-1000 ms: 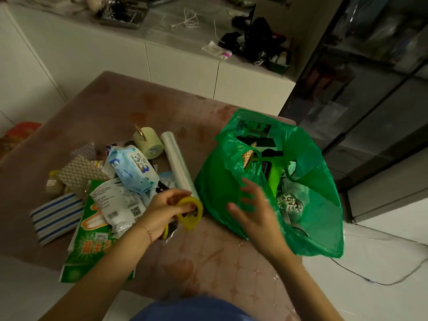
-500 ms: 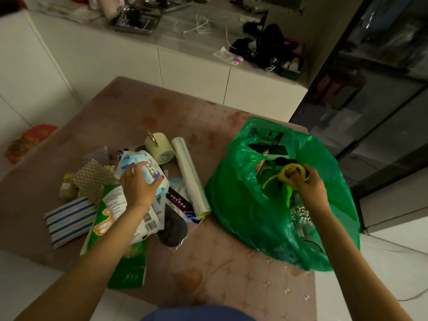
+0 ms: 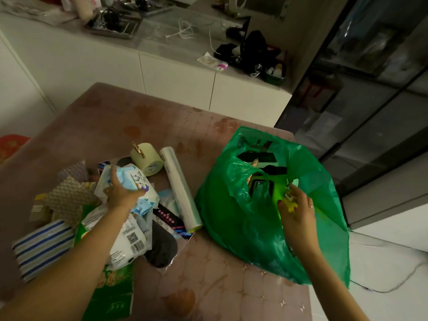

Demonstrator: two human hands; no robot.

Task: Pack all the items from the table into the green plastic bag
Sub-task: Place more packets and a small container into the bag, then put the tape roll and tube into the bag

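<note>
Your right hand [image 3: 297, 210] has carried the yellow ring [image 3: 290, 203] into the green bag [image 3: 259, 228], fingers still around it. Your left hand [image 3: 120, 193] now clamps the wipes pack [image 3: 139, 185]; table [image 3: 208, 274] pile: 1 fewer.

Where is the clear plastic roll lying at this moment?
In the head view the clear plastic roll lies on the table, centre-left, between the pale yellow tape roll and the green plastic bag.
</note>
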